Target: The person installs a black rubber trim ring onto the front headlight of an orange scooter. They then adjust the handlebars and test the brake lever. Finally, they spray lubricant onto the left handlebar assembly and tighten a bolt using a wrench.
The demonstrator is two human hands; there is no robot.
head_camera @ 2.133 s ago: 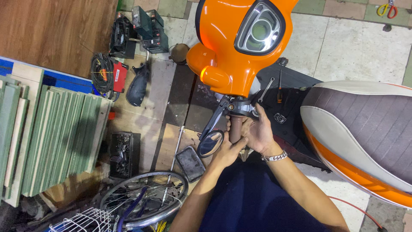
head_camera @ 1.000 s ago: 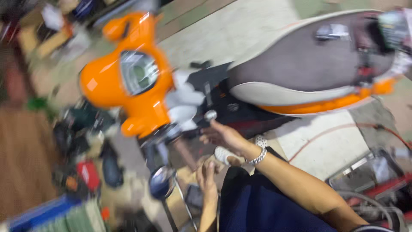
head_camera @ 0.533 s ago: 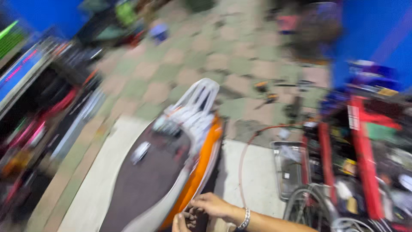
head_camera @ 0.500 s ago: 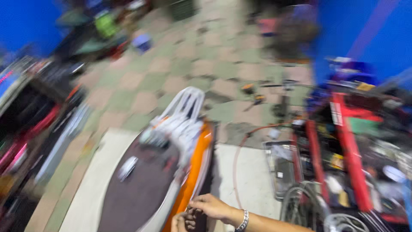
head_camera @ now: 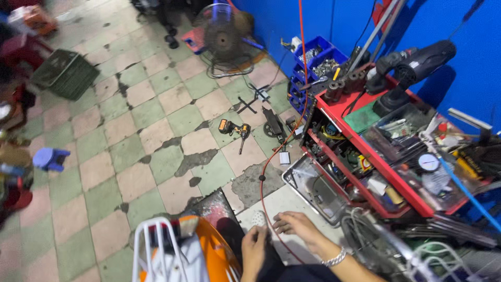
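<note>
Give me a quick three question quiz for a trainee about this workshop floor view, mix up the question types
1. True or false: the right hand rests open on the floor near the red hose.
2. Multiple choice: the red tool cart stands against A) a blue wall, B) a wooden door, C) a window.
3. Fill in: the left hand sits beside the scooter's orange ____.

Key: 1 true; 2 A; 3 bodywork.

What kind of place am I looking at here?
Most likely a scooter repair workshop: a red tool cart crowded with tools, an orange scooter's rear, and a cordless drill lying on the tiled floor.
</note>
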